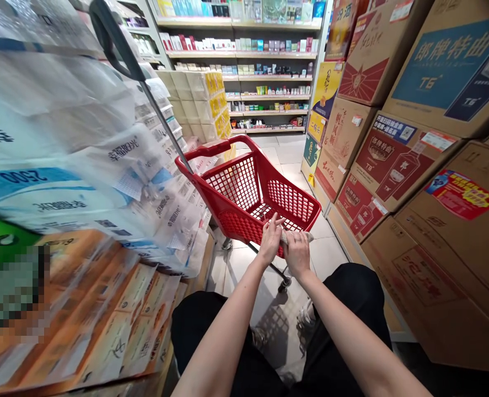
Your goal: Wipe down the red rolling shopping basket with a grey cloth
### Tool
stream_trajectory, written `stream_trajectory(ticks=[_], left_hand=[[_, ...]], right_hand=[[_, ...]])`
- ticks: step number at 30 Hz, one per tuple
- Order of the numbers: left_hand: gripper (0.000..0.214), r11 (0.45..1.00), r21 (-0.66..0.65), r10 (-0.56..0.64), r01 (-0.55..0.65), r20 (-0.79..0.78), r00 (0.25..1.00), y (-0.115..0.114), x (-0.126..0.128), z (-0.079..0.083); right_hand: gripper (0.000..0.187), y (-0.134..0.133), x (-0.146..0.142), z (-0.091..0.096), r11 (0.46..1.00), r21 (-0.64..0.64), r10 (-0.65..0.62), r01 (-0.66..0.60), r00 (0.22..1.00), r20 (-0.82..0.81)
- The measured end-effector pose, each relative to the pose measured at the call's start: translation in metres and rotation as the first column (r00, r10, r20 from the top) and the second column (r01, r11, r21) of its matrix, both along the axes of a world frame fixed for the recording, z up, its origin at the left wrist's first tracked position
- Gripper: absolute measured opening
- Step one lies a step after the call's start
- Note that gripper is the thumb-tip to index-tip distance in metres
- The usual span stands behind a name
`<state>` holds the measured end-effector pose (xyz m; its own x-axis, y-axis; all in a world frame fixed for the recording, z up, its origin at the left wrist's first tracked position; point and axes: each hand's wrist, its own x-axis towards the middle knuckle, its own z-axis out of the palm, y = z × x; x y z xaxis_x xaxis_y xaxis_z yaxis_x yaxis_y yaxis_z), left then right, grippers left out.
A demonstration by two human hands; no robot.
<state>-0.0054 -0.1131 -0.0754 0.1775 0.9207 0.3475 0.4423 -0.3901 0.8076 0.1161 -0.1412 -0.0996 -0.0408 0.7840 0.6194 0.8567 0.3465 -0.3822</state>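
Note:
A red plastic shopping cart (231, 220) with a lattice basket stands in front of my knees. Its long metal pole ends in a dark grey handle (118, 41) at the upper left. My left hand (271, 238) lies over the near rim of the basket, fingers curled across it. Right beside it, my right hand (297, 251) is closed around a light greyish cloth (305, 236) and presses it to the same rim. Part of the cloth is hidden under my fingers.
Plastic-wrapped paper packs (124, 160) are stacked at the left, with orange packs (103, 309) nearer me. Cardboard boxes (409, 160) rise along the right side. Shelves of small goods (244, 53) cross the back. Pale floor tiles (285, 149) run down the aisle.

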Motion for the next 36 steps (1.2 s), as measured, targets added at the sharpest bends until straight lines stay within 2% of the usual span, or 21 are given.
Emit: stream_trajectory(ticks=[2,3,5,7,11,14,19,22,25,28,32,34,36], left_hand=[[0.052,1.000,0.006,0.006,-0.006,0.125,0.992,0.001,-0.007,0.000],[0.052,1.000,0.020,0.008,-0.011,0.136,0.991,0.002,-0.012,0.000],[0.050,0.997,0.072,0.026,-0.028,0.030,0.999,0.005,-0.023,0.001],[0.047,0.990,0.131,0.079,-0.056,-0.178,0.981,0.008,-0.038,0.004],[0.042,0.967,0.225,0.221,-0.121,-0.499,0.838,0.018,-0.070,0.015],[0.041,0.949,0.303,0.270,-0.088,-0.639,0.720,0.028,-0.093,0.023],[0.038,0.903,0.428,0.369,-0.042,-0.723,0.584,0.043,-0.113,0.037],[0.033,0.881,0.472,0.392,0.022,-0.757,0.523,0.048,-0.111,0.042],[0.030,0.867,0.495,0.401,0.065,-0.768,0.499,0.049,-0.103,0.045],[0.030,0.863,0.497,0.391,0.092,-0.772,0.502,0.047,-0.097,0.047],[0.031,0.861,0.500,0.399,0.091,-0.775,0.491,0.042,-0.091,0.048],[0.031,0.866,0.494,0.396,0.082,-0.775,0.493,0.039,-0.089,0.049],[0.030,0.874,0.482,0.384,0.066,-0.767,0.514,0.035,-0.086,0.051]], right_hand=[[0.026,0.013,0.002,-0.008,1.000,-0.009,0.011,-0.010,0.994,0.111],[0.026,0.018,0.004,-0.011,1.000,-0.012,0.021,-0.019,0.990,0.137],[0.028,0.026,0.009,-0.012,0.999,-0.012,0.043,-0.042,0.988,0.145],[0.030,0.031,0.014,-0.011,0.998,0.000,0.058,-0.058,0.992,0.114],[0.035,0.037,0.025,-0.010,0.998,0.031,0.060,-0.061,0.997,0.053],[0.037,0.039,0.039,-0.012,0.995,0.039,0.085,-0.087,0.995,0.058],[0.040,0.041,0.074,-0.014,0.988,0.043,0.144,-0.147,0.987,0.075],[0.035,0.039,0.096,-0.009,0.976,0.026,0.211,-0.218,0.964,0.160],[0.027,0.030,0.107,-0.005,0.969,0.005,0.235,-0.246,0.932,0.274],[0.029,0.016,0.099,-0.008,0.984,0.051,0.150,-0.173,0.940,0.306],[0.038,0.005,0.064,-0.015,0.991,0.132,-0.054,0.011,0.941,0.333],[0.038,0.006,0.043,-0.011,0.990,0.121,-0.116,0.078,0.927,0.356],[0.034,0.012,0.023,-0.002,0.995,0.063,-0.100,0.082,0.917,0.386]])
